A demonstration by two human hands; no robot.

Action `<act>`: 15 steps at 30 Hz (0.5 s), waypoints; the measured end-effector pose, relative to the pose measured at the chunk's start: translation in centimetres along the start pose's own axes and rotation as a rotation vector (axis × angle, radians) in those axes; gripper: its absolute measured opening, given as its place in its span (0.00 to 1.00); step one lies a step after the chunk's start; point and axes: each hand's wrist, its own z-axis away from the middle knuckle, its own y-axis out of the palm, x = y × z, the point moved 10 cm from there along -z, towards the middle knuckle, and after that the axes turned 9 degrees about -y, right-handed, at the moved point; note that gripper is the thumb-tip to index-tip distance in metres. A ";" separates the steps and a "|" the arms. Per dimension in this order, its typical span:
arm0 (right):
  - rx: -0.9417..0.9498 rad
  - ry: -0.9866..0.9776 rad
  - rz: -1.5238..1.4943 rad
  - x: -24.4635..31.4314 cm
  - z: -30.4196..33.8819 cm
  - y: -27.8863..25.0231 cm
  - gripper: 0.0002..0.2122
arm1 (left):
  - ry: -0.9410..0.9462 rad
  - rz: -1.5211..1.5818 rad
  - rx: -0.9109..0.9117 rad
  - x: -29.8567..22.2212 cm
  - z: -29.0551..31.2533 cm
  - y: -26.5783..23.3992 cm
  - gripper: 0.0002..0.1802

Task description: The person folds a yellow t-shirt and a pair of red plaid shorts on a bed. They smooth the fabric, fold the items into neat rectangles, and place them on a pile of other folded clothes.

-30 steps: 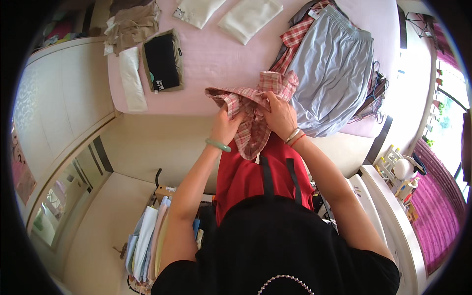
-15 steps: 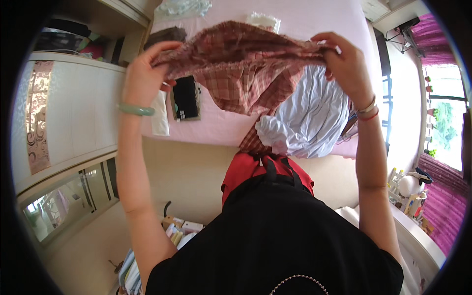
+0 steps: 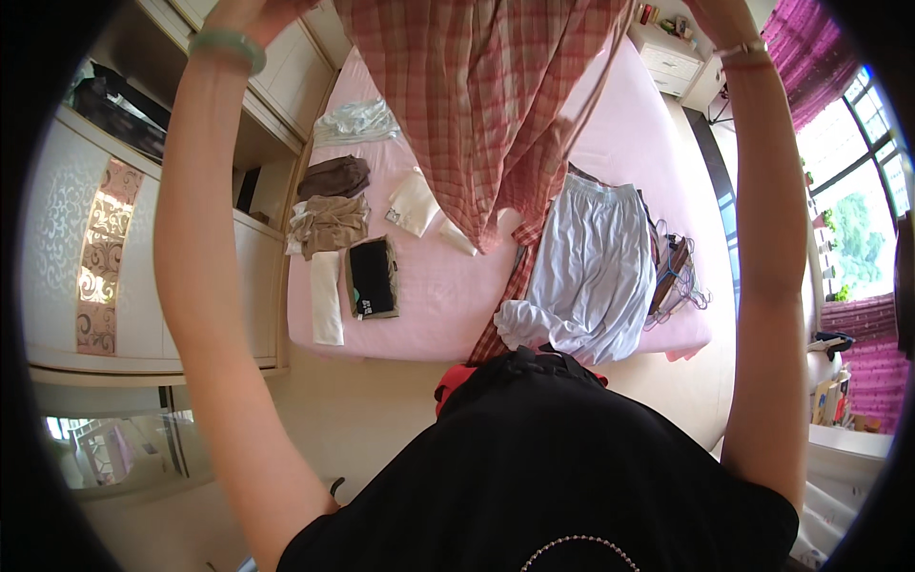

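A red-pink plaid garment [image 3: 457, 105] hangs high in front of me over the bed, its lower end dangling in folds. Its top edge lies beyond the upper rim of the view. My left hand [image 3: 255, 13], above a green bangle, is raised at the top left. My right hand [image 3: 721, 21], wearing a thin bracelet and red cord, is up at the top right. The fingers of both are cut off by the view's rim, but the cloth is held up between them. Below it lie light grey-blue pleated bottoms [image 3: 596, 262] on another red plaid piece [image 3: 510, 300].
On the pink bed [image 3: 438, 305], to the left, are a folded black garment [image 3: 374, 278], a white strip of cloth [image 3: 327, 296], brown clothes [image 3: 334, 178] and a pale bundle [image 3: 357, 121]. Hangers [image 3: 677, 276] lie at the right. A wardrobe [image 3: 133, 257] lines the left side.
Both hands have risen and spread apart toward the top edge, lifting the plaid garment. It now hangs down long rather than bunched, and more of the bed shows.
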 end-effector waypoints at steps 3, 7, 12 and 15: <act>0.241 0.025 0.297 1.7 -2.0 2.0 0.12 | 0.076 -0.532 -0.308 -5.2 2.0 2.5 0.12; 0.236 0.168 0.324 3.2 -2.5 -0.3 0.10 | 0.130 -0.268 -0.067 -8.6 2.0 3.6 0.12; 0.213 0.246 0.369 2.8 -2.5 0.5 0.10 | 0.128 -0.766 -0.165 -8.5 1.4 3.6 0.12; 0.215 0.184 0.357 3.4 -2.6 -0.5 0.11 | 0.014 -0.652 0.050 -8.4 4.1 5.9 0.12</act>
